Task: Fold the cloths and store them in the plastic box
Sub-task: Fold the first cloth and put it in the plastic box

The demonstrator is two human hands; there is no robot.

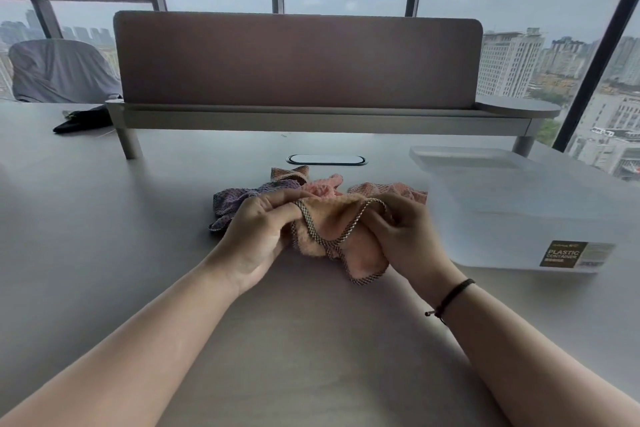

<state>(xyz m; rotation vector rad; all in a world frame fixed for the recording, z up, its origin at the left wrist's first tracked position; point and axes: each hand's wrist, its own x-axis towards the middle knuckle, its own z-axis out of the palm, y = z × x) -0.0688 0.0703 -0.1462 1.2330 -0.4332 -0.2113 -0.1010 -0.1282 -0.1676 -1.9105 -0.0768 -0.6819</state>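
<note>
A crumpled peach cloth (332, 236) with a checked border is held just above the table between both hands. My left hand (258, 229) grips its left edge, and my right hand (403, 232) pinches its right edge. Behind them lies a purple cloth (239, 198) and a pile of pink cloths (325, 184), loose and unfolded. The translucent plastic box (519, 218) stands to the right of my right hand, with a label on its front. Its lid (464, 158) sits on it, shifted to the back left.
A desk divider panel (298, 59) on a raised shelf crosses the back of the table. A cable grommet (326, 159) lies behind the cloths. A dark object (83, 121) rests at the far left, near a covered chair (59, 69).
</note>
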